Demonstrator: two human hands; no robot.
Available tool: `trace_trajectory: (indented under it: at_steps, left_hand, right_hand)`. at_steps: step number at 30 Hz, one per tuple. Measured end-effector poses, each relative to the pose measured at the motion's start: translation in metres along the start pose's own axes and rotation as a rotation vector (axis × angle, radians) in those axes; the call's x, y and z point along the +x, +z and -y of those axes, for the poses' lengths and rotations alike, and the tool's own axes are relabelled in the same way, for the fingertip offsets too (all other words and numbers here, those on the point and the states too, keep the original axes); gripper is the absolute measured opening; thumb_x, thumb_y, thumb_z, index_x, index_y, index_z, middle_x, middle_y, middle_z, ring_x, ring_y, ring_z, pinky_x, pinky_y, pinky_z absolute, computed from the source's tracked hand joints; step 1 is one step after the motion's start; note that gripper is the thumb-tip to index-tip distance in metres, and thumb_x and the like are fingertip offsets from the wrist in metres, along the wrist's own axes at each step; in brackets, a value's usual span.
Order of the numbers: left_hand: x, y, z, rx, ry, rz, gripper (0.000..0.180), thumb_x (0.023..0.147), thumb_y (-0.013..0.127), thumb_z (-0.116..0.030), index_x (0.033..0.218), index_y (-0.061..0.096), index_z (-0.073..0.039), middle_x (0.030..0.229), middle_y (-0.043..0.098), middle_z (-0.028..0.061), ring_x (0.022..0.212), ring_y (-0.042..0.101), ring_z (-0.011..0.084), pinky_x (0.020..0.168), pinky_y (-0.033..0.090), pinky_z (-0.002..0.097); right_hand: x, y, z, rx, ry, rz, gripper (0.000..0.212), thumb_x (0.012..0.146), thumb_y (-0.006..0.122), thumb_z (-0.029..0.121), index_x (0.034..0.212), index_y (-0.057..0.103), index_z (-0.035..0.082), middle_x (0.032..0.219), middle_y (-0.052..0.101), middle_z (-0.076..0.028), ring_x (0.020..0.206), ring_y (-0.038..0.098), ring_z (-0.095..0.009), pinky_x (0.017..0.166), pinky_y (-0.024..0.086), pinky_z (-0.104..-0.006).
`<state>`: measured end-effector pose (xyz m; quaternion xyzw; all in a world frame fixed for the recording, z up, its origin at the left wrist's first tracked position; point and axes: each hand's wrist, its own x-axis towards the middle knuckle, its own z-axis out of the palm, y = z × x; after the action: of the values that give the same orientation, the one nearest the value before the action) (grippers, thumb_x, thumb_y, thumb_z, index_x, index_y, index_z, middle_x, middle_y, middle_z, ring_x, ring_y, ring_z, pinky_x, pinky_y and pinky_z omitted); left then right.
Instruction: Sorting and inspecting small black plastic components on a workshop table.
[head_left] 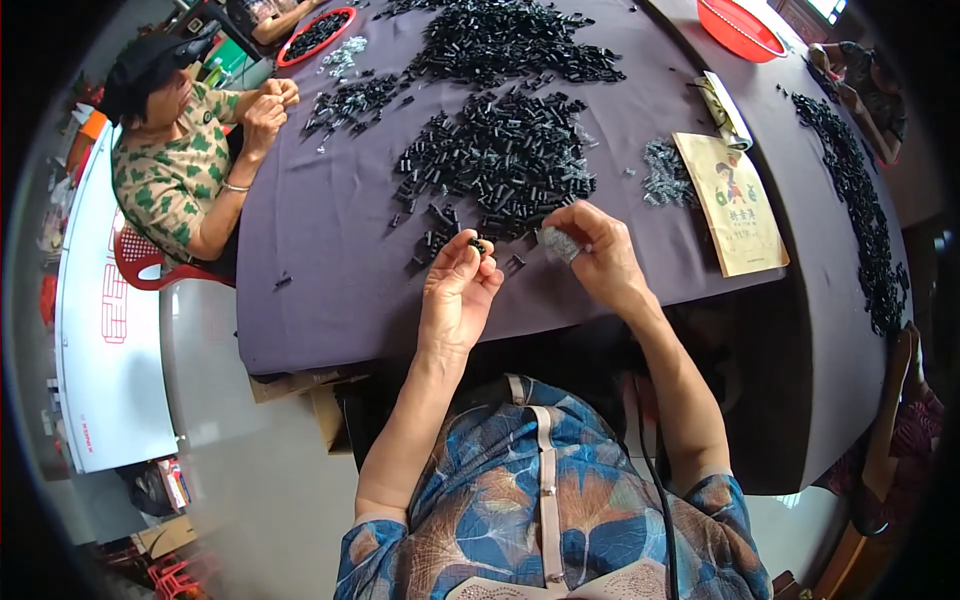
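Near the table's front edge, my left hand (pixel 452 295) pinches a small black tubular piece (pixel 480 246) between thumb and fingertips. My right hand (pixel 608 262) is closed around a clump of small clear pieces (pixel 559 243), which shows at its fingertips, a short gap away from the black piece. Just beyond both hands spreads a heap of short black tubular parts (pixel 495 150), with some clear bits along its right side. A smaller pile of clear pieces (pixel 663 172) lies to the right. The exact kind of these parts is too small to make out.
A yellow notebook (pixel 735 205) and a rolled packet (pixel 722 108) lie at the right on the grey-purple tablecloth (pixel 340 290). Another person (pixel 180 150) works at the left. Red basins (pixel 740 30) stand at the back. More black parts (pixel 850 190) line the right-hand table.
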<state>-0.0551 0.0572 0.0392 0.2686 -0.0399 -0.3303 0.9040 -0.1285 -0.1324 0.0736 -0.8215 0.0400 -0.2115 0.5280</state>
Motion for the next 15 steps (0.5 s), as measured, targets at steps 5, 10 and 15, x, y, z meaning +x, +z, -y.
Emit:
trace_trajectory:
  at_steps: [5, 10, 15]
  left_hand:
    - [-0.007, -0.001, 0.0, -0.017, 0.018, -0.014, 0.021, 0.087, 0.065, -0.003, 0.107, 0.064, -0.008, 0.097, 0.065, 0.0083, 0.075, 0.058, 0.0114, 0.071, 0.047, 0.0274]
    - [-0.007, -0.002, 0.005, 0.041, 0.031, 0.011, 0.023, 0.087, 0.065, -0.004, 0.109, 0.063, -0.008, 0.099, 0.066, 0.0089, 0.076, 0.059, 0.0116, 0.071, 0.048, 0.0275]
    - [-0.007, -0.001, 0.006, 0.071, 0.055, 0.026, 0.024, 0.087, 0.064, -0.004, 0.11, 0.063, -0.008, 0.1, 0.066, 0.0088, 0.076, 0.06, 0.0114, 0.071, 0.048, 0.0281]
  right_hand:
    - [-0.01, 0.015, 0.009, -0.339, -0.132, 0.094, 0.023, 0.073, 0.064, -0.002, 0.095, 0.064, 0.005, 0.083, 0.06, -0.011, 0.079, 0.062, -0.029, 0.069, 0.051, -0.035]
    - [-0.018, 0.042, 0.006, -0.653, -0.269, 0.052, 0.02, 0.075, 0.062, 0.013, 0.094, 0.062, 0.006, 0.089, 0.054, -0.008, 0.082, 0.057, -0.025, 0.072, 0.048, -0.0355]
    - [-0.017, 0.046, 0.005, -0.77, -0.281, 0.124, 0.014, 0.078, 0.057, 0.012, 0.091, 0.055, 0.006, 0.088, 0.052, -0.009, 0.081, 0.056, -0.025, 0.072, 0.048, -0.0359]
